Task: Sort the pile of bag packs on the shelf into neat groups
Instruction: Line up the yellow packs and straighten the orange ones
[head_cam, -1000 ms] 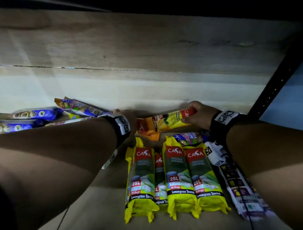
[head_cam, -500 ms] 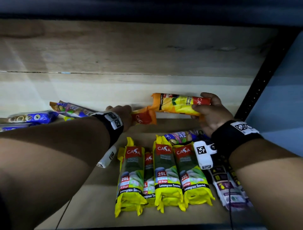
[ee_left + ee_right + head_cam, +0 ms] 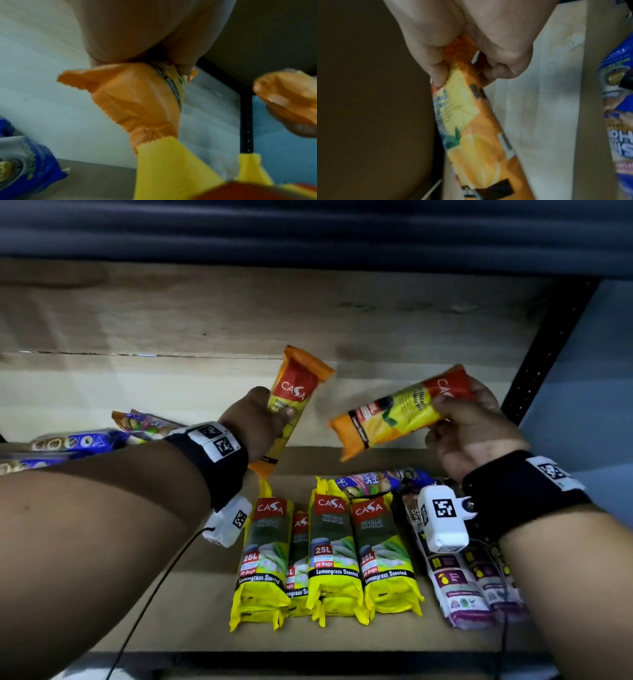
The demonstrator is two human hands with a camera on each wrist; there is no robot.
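Observation:
My left hand [image 3: 263, 422] grips an orange CASA bag pack [image 3: 298, 392] upright above the shelf; its crimped orange end [image 3: 130, 100] fills the left wrist view. My right hand [image 3: 469, 419] grips a second orange pack [image 3: 394, 416] by its red end, tilted down to the left; its orange-fruit print [image 3: 477, 142] shows in the right wrist view. Below them several yellow lemongrass CASA packs [image 3: 329, 556] lie side by side on the wooden shelf [image 3: 191, 604].
Blue and purple packs [image 3: 78, 441] lie at the shelf's left. Another blue-purple pack [image 3: 380, 479] lies behind the yellow row. White-and-purple packs [image 3: 462, 594] lie at the right, next to a black perforated upright [image 3: 534, 361]. A wooden back panel [image 3: 205, 320] closes the rear.
Both hands have risen from the back of the shelf, each lifting an orange pack. The left pack has swung upright; the right pack now tilts in the air.

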